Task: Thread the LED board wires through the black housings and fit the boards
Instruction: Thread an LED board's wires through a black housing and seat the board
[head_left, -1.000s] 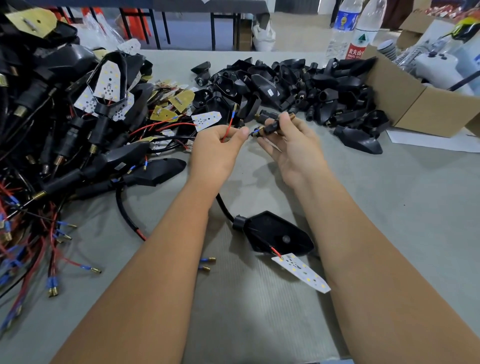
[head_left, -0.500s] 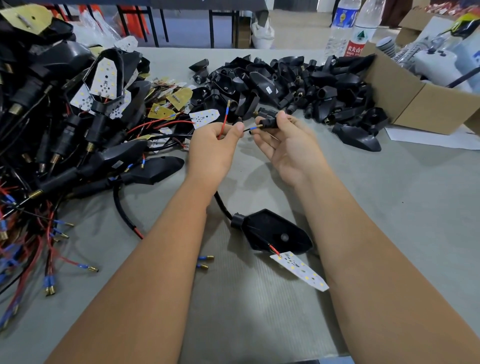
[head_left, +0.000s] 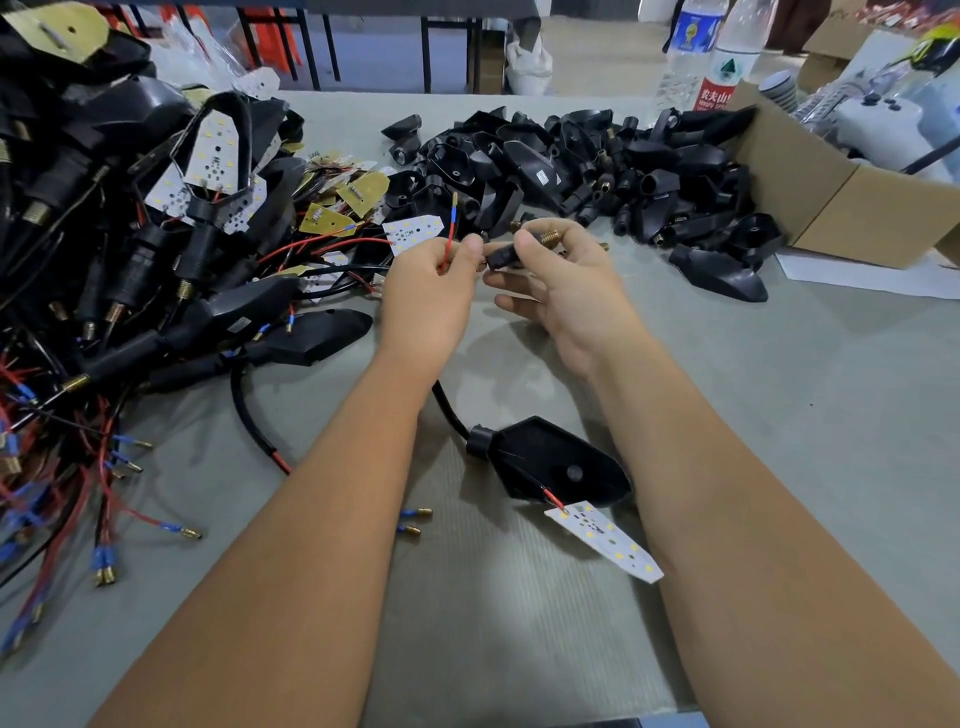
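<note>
The left hand pinches a red wire between thumb and finger, and the wire's tip sticks up just above that hand. The right hand is right beside it, its fingers curled around a small black housing piece with a brass screw end poking out the top. It looks like the wire is being fed into this piece, so this one is only just begun. Below both hands, between the arms, a black housing lies on the surface with its wires already through, but its white LED board hangs outside, not yet fitted. To the left of the left hand sits a big heap of finished lights, many with boards in place. Beyond the right hand is a pile of empty housings, so a lot of work is still left.
</note>
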